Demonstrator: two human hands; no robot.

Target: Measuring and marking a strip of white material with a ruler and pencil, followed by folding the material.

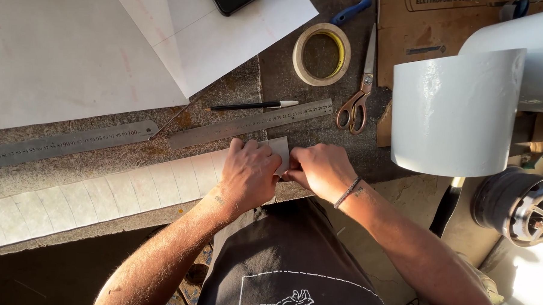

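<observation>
Centrally, one long white paper strip [119, 192], ruled into equal panels, lying along the front edge of the workbench [320, 133]; its right end sits under both hands. Left hand [248, 174]: palm down, pressed flat on the strip's end, fingers curled over the last panel. Right hand [322, 170]: closed in a pinch on the strip's end flap, touching the left hand; a bracelet [347, 192] at the wrist.

Just behind the strip: short steel ruler [251, 123], angled. Left of that ruler: long steel ruler [67, 142]. Behind the short ruler: black pen [252, 105], then masking tape roll [321, 54]. Right of the strip's end: scissors [359, 92], blades pointing away. Farther right: white cylinder [456, 111]. Behind the strip, far left: large white sheets [64, 49].
</observation>
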